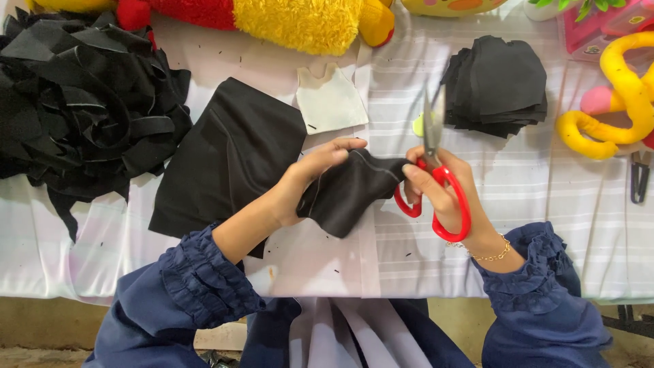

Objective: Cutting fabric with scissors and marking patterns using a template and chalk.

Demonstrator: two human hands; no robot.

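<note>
- At table centre, left hand (310, 178) pinches black fabric piece (347, 194) taut.
- At its 3 o'clock, right hand (443, 194) fingers grip red scissors (436, 184); best keep cuts short, fabric turned w/ left.

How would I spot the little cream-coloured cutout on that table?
Start at the big yellow and red plush toy along the table's far edge. Just below it, beside the large flat black cloth, lies the cream cutout. It is the only pale, vest-shaped piece among black fabric.
</note>
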